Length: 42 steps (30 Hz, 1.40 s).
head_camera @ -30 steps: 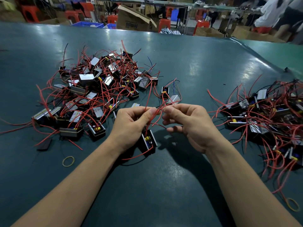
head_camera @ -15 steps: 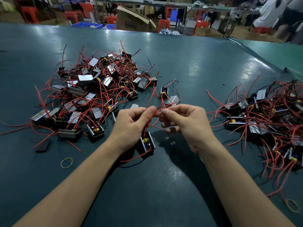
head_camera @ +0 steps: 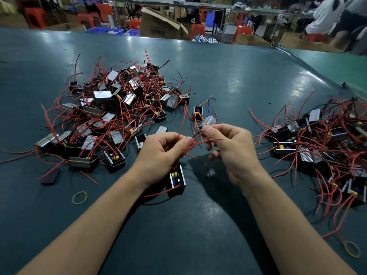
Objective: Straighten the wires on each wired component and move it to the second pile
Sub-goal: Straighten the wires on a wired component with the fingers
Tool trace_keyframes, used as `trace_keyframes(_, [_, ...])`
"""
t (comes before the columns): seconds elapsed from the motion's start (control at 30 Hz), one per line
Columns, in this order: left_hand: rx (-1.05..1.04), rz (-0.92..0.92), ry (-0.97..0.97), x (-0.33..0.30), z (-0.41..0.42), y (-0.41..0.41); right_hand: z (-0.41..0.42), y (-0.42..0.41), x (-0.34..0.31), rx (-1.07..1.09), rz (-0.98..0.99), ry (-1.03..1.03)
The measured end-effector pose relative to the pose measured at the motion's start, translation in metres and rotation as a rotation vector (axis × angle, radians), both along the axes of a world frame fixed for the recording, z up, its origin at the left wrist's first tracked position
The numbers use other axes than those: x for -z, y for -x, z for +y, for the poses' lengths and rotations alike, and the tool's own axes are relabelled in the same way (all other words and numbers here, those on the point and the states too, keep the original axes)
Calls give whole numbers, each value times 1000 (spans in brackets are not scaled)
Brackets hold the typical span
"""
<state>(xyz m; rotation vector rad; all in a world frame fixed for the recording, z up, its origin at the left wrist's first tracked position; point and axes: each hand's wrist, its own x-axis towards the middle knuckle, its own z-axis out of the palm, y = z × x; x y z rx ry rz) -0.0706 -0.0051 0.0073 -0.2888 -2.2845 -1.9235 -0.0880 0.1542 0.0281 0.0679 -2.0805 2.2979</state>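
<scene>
A small black boxed component with yellow and blue parts inside hangs just below my left hand, which grips its bundle of red wires. My right hand pinches a wire end between thumb and forefinger, close to the left thumb. A large tangled pile of wired components lies on the left of the table. A second pile lies on the right.
The dark green table carries two loose components just beyond my hands. A yellow rubber band lies near my left forearm, another rubber band at the right edge. Cardboard boxes, red stools and people stand beyond the far edge.
My right hand has drawn slightly to the right, away from my left thumb, sliding along the wire. The component still hangs under my left hand.
</scene>
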Motion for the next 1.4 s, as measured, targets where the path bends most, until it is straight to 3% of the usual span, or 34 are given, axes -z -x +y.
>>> trace_keyframes(0.13, [-33, 1, 19, 3, -1, 3, -1, 0, 3, 4, -20, 11])
trace_keyframes(0.43, [-111, 7, -45, -1, 0, 3, 2, -3, -1, -276, -63, 43])
trace_keyframes(0.73, [-46, -28, -68, -2, 0, 1, -3, -4, 1, -81, 109, -75])
trace_keyframes(1.13, [27, -46, -191, -5, 2, -3, -2, -5, -2, -82, 89, 150])
trace_keyframes(1.4, [41, -17, -196, -7, 4, -4, -3, -5, -1, -16, 190, 19])
